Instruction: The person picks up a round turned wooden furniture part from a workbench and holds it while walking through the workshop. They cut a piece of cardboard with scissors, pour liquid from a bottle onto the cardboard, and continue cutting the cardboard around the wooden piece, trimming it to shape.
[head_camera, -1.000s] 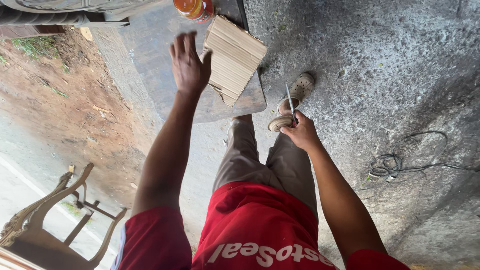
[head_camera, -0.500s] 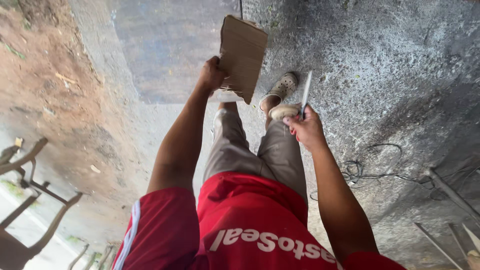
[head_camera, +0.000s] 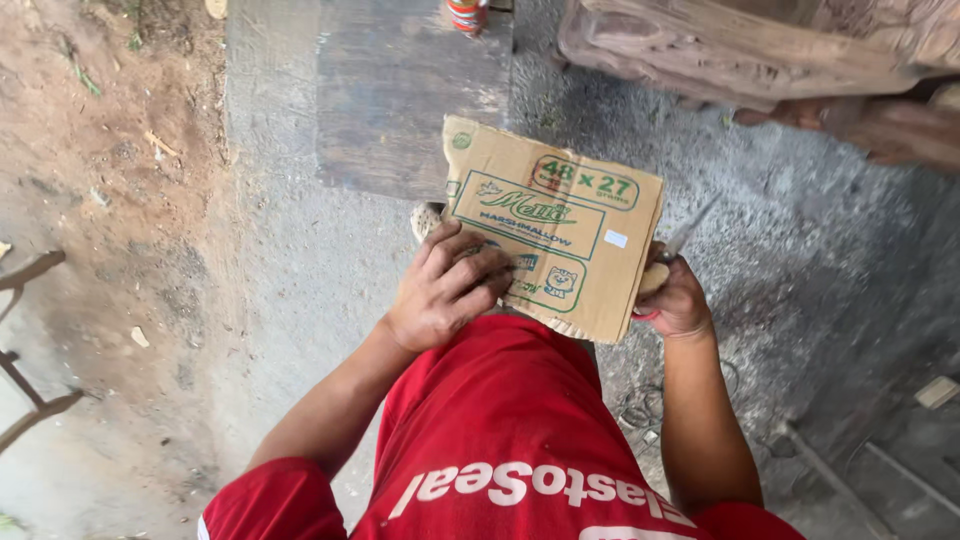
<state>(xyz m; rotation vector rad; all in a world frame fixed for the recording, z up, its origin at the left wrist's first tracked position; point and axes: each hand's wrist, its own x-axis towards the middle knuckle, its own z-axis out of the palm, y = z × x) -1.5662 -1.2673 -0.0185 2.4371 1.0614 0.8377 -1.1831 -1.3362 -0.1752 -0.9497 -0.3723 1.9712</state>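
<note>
1. Cardboard piece (head_camera: 560, 240), a flattened brown box panel with green print, is held in front of the person's body, above the grey concrete floor (head_camera: 290, 300), printed face up toward the camera, tilted so its far edge sits higher
2. Left hand (head_camera: 445, 290) grips the panel's near left corner, fingers (head_camera: 470, 262) spread over the printed face and pressed down on it, which keeps the sheet flat and steady
3. Right hand (head_camera: 678, 300) is at the panel's right edge, mostly hidden behind the cardboard; it seems closed on something with a red part and a thin grey blade-like piece (head_camera: 690, 228) that sticks out past the edge, though I cannot tell exactly what it is
4. Wooden board (head_camera: 400, 100) lies on the floor just beyond the panel, with a red-and-white can (head_camera: 467, 14) at its far edge
5. Carved timber (head_camera: 760, 60) lies at upper right, well apart from both hands
</note>
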